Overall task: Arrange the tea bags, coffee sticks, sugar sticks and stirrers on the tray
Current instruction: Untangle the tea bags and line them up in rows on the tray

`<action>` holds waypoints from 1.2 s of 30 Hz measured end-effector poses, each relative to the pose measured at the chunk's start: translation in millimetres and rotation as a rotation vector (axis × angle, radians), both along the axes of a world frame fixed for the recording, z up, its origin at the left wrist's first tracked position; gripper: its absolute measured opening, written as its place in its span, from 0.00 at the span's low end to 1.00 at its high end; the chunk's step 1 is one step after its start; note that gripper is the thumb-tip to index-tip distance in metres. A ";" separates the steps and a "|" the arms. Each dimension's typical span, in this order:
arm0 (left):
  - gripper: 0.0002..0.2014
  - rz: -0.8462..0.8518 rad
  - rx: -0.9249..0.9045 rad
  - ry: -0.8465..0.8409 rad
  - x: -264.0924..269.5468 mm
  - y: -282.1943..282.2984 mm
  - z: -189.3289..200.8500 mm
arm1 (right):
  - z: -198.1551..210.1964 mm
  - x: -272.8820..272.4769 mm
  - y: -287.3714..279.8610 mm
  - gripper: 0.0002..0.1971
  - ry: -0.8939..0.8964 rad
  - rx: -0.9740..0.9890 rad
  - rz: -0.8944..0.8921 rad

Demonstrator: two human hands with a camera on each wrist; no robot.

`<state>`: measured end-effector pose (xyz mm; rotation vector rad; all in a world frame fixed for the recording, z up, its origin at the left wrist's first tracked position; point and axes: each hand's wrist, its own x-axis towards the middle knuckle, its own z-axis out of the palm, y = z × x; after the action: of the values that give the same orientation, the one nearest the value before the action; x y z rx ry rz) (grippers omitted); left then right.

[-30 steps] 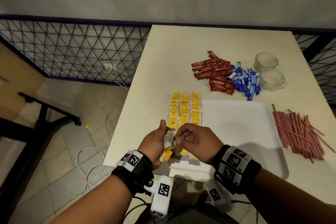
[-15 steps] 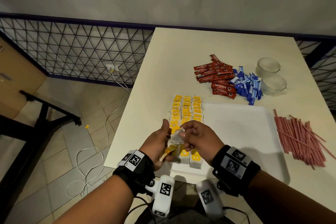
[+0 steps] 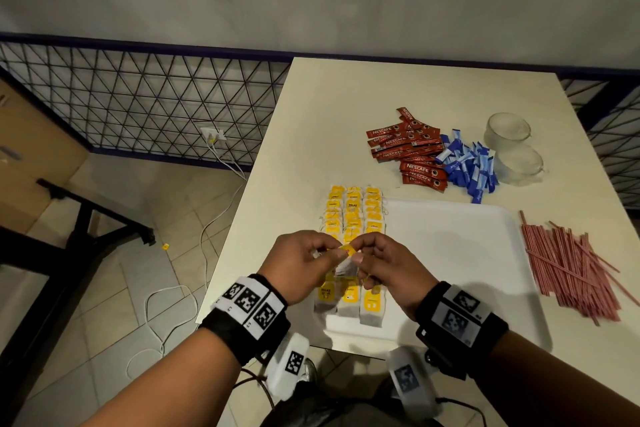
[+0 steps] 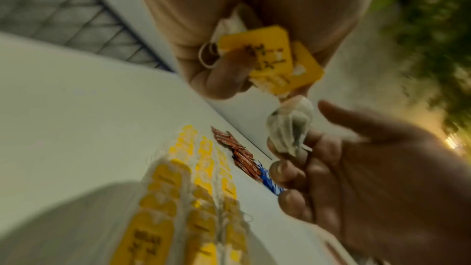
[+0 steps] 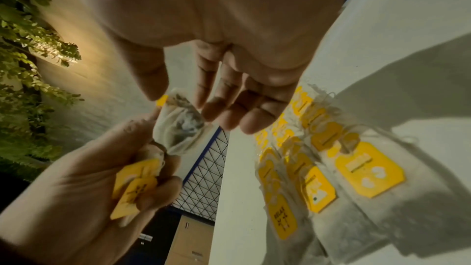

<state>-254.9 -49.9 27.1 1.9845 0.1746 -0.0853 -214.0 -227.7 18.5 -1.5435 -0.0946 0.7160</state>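
Over the near end of the tea bag rows [image 3: 353, 211], both hands meet above the white tray [image 3: 450, 253]. My left hand [image 3: 330, 253] grips a small bunch of tea bags [image 4: 267, 57] with yellow tags in its curled fingers. With thumb and forefinger, my right hand [image 3: 362, 255] pinches one crumpled white tea bag [image 5: 178, 124] at the bunch's top. Red coffee sticks [image 3: 405, 149] and blue sugar sticks [image 3: 467, 170] lie in heaps behind the tray. A pile of pink stirrers [image 3: 568, 263] lies to the tray's right.
Two glass cups [image 3: 509, 132] stand at the back right beside the sugar sticks. The table's left edge [image 3: 242, 218] drops to a tiled floor with white cables [image 3: 207, 218]. The tray's middle and right parts are bare.
Both hands have moved slightly away from the tray's near edge. The right hand has shifted its pinch onto the top tea bag, whose yellow tag now points up between the hands.
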 end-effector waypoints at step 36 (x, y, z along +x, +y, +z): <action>0.13 -0.130 0.132 0.010 -15.3 -7.5 -11.8 | -11.0 -5.8 -8.8 0.10 -0.232 -0.162 -0.033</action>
<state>-270.2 -57.4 15.3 2.1267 0.0586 -0.1708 -219.8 -236.5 7.5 -1.7764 -0.1871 0.5262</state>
